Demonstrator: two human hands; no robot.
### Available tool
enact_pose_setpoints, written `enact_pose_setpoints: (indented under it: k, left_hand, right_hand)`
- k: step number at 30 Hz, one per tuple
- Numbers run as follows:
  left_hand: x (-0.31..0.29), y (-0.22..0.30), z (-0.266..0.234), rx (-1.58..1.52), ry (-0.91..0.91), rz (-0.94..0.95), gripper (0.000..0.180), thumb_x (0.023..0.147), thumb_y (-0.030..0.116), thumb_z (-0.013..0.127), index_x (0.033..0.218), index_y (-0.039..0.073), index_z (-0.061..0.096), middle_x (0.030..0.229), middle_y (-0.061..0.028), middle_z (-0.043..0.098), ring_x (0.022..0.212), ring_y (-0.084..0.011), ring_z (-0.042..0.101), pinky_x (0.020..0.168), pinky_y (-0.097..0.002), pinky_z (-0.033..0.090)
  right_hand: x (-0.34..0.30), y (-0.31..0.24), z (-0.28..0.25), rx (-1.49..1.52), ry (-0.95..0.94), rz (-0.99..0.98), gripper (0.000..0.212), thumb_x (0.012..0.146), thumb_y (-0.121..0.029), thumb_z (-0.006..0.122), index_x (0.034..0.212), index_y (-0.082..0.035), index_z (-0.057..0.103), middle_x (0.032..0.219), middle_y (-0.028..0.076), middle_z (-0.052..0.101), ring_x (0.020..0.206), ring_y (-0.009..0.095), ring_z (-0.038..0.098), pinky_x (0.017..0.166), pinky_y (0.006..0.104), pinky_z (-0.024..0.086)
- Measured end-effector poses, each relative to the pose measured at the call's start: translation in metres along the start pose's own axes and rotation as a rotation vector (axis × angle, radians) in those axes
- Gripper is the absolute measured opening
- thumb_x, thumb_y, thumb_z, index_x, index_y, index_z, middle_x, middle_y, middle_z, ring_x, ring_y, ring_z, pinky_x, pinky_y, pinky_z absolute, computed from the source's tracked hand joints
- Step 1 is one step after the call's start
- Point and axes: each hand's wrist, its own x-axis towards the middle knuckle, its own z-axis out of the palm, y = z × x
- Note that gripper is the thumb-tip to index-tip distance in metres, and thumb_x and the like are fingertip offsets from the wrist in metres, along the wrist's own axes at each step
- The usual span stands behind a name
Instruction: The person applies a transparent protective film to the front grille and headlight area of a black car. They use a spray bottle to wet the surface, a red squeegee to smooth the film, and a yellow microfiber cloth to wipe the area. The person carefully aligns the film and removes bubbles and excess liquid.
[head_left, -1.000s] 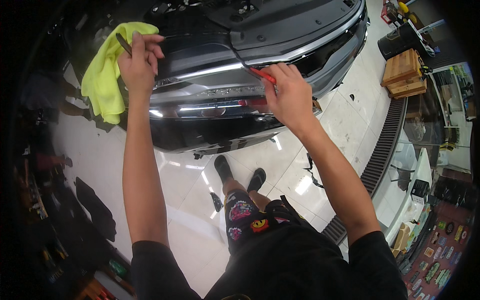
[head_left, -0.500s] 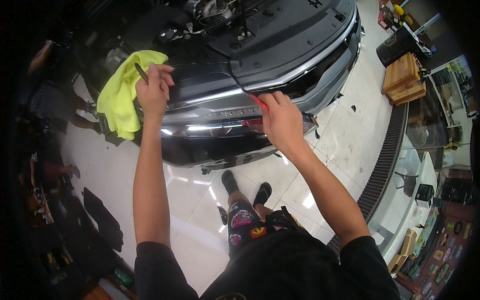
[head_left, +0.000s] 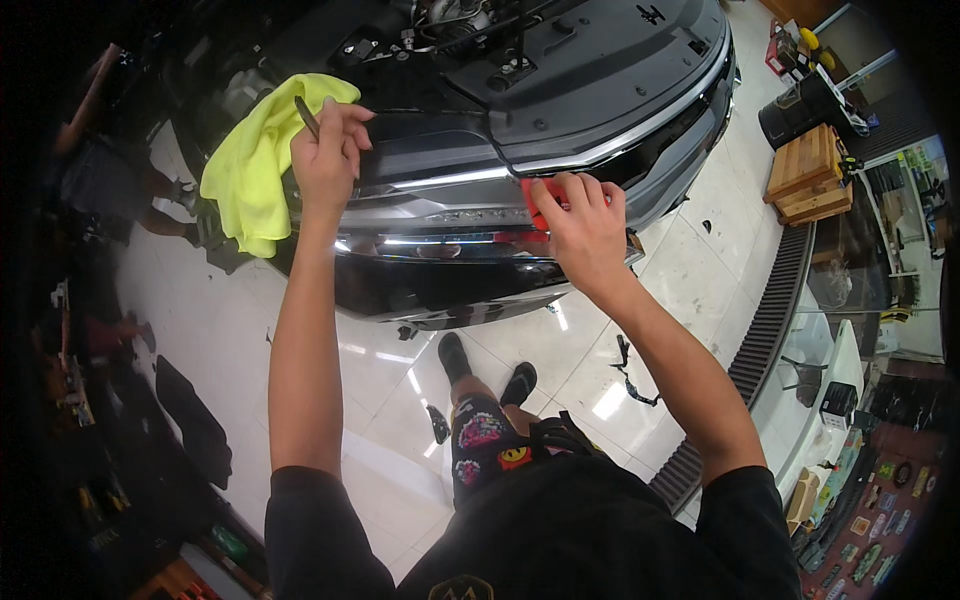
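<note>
My right hand (head_left: 584, 228) is closed around a flat red squeegee-like piece (head_left: 532, 203), held against the car's front beside the end of the chrome grille strip. Part of the piece is hidden by my fingers. My left hand (head_left: 326, 168) is raised over the headlight side, its fingers closed on a slim dark pen-like tool (head_left: 307, 117) that sticks up past the thumb. Just left of that hand, a bright yellow-green cloth (head_left: 240, 180) drapes over the car's corner. Below both hands runs the grey headlight (head_left: 440, 216) with a row of small lamps.
The engine bay (head_left: 400, 55) is exposed at the top. Dark clip-like parts (head_left: 632, 375) lie on the tiled floor (head_left: 570, 355). At right are a wooden crate (head_left: 806, 175), a black drum (head_left: 795, 112) and a long floor grate (head_left: 765, 330). Another person (head_left: 110, 190) is at far left.
The red piece has turned, showing more of its flat face. The whole view has shifted slightly, and clip-like parts on the floor now show beside my right forearm. My left hand keeps its tool.
</note>
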Motion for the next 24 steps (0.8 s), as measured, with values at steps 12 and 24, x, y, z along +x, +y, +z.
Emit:
enact_pose_setpoints:
  k: [12,24]
  left_hand:
    - [-0.001,0.001,0.002,-0.008,0.045,0.011,0.052,0.115,0.036,0.044,0.098,-0.003,0.074,0.068,-0.0048,0.063,0.046,-0.0040,0.044,0.046,-0.0204,0.032]
    - [-0.003,0.002,0.003,0.023,0.056,0.004,0.054,0.115,0.038,0.045,0.099,-0.004,0.074,0.068,-0.0046,0.062,0.047,-0.0036,0.043,0.046,-0.0199,0.032]
  right_hand:
    - [-0.010,-0.021,-0.010,0.142,-0.146,0.389,0.053,0.080,0.004,0.069,0.131,-0.009,0.065,0.122,0.009,0.063,0.112,0.031,0.061,0.091,0.0446,0.046]
    - [-0.006,-0.033,0.000,0.154,-0.117,0.395,0.051,0.083,0.000,0.069,0.133,-0.007,0.064,0.120,0.011,0.062,0.109,0.032,0.061,0.090,0.0445,0.045]
